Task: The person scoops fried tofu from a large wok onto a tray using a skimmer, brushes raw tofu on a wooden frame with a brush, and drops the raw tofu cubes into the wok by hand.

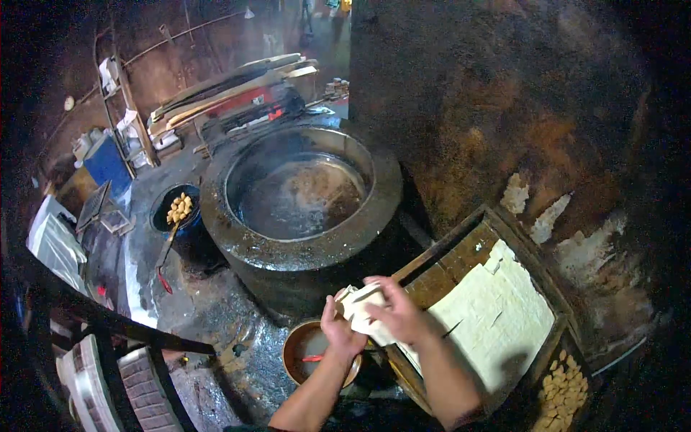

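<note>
Tofu-like slices (pixel 358 305) look creamy white and thin.

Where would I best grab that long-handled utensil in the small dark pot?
Probably by the red end of the utensil, coming from the near side: its handle juts over the near rim of the pot, while golden pieces crowd the far end.

Wooden tray (pixel 440 271) with a broad pale slab (pixel 481 311) flat inside.
</note>
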`<state>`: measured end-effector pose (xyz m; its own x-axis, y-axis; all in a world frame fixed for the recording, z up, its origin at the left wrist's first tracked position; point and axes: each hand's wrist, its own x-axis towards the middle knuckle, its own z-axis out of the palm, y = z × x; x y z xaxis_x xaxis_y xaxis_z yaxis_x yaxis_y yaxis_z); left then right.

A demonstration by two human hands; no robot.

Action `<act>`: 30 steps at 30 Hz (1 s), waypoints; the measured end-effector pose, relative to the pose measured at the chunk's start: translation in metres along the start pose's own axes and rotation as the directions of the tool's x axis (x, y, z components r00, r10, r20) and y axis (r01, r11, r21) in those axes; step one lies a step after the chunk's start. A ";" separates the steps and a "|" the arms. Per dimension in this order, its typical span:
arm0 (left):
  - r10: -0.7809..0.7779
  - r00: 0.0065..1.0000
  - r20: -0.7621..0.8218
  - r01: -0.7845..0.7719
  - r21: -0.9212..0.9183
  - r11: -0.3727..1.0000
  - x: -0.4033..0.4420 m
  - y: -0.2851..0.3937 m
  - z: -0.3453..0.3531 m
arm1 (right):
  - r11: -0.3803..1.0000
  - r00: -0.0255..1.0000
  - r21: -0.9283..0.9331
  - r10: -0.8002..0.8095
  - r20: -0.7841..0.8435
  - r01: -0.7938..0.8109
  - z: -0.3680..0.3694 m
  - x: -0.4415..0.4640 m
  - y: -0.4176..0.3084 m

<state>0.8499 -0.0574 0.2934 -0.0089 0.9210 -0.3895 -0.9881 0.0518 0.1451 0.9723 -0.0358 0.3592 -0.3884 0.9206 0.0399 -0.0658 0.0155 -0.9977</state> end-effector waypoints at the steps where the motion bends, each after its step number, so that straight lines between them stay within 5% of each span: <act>1: -0.038 0.994 0.098 0.033 0.050 0.998 -0.001 0.003 0.000 | 0.983 0.994 -0.146 -0.113 0.005 0.113 0.016 0.004 0.021; 2: -0.087 0.951 0.297 0.101 -0.033 0.994 0.012 0.008 -0.019 | 0.805 0.969 -0.548 -0.241 0.050 0.228 0.028 0.005 0.010; 4: -0.050 0.923 0.382 0.108 -0.133 0.985 0.026 0.016 -0.028 | 0.610 0.994 -0.792 -0.092 -0.055 0.013 0.060 0.007 -0.017; 10: -0.045 0.969 0.242 0.096 -0.201 0.975 0.046 0.059 -0.033 | 0.631 0.973 -0.775 -0.158 -0.170 -0.033 0.116 0.054 -0.005; 11: -0.063 0.965 0.255 0.118 -0.209 0.971 0.057 0.067 -0.041 | 0.463 0.964 -0.884 -0.200 -0.177 -0.067 0.131 0.068 0.006; 14: -0.113 0.948 0.298 0.190 -0.244 0.951 0.100 0.100 -0.076 | 0.453 0.908 -0.891 -0.369 -0.200 -0.012 0.161 0.108 0.029; 17: -0.206 0.950 0.236 0.282 -0.357 0.890 0.134 0.161 -0.072 | 0.692 0.845 -0.715 -0.440 -0.305 0.102 0.173 0.138 0.053; 19: -0.226 0.970 0.092 0.240 -0.191 0.952 0.152 0.198 -0.049 | 0.710 0.788 -0.700 -0.387 -0.479 -0.077 0.173 0.143 0.051; 20: -0.267 0.963 -0.026 0.260 -0.160 0.952 0.166 0.216 -0.046 | 0.615 0.732 -0.769 -0.441 -0.519 -0.175 0.156 0.139 0.084; 23: -0.265 0.963 0.044 0.269 -0.112 0.957 0.238 0.260 -0.065 | -0.038 0.841 -0.910 -0.399 -0.365 -0.413 0.071 0.085 0.149; 24: -0.183 0.968 0.172 0.204 -0.109 0.973 0.269 0.272 -0.070 | -0.051 0.828 -0.876 -0.358 -0.431 -0.479 0.054 0.070 0.160; 27: -0.252 0.947 0.198 0.256 0.003 0.967 0.343 0.317 -0.051 | 0.008 0.639 -0.719 -0.452 -0.623 -0.695 -0.006 0.008 0.225; 29: -0.292 0.938 0.189 0.270 0.133 0.954 0.403 0.335 -0.063 | 0.058 0.644 -0.667 -0.210 -0.736 -0.743 0.029 0.040 0.161; 30: -0.308 0.935 0.178 0.273 0.198 0.941 0.441 0.340 -0.080 | 0.108 0.595 -0.587 0.059 -0.802 -0.802 0.060 0.063 0.125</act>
<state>0.4973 0.3354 0.0988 0.3237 0.9133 -0.2471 -0.9022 0.3766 0.2102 0.8848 0.0009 0.2401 0.5020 0.8613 -0.0789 0.8441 -0.5077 -0.1723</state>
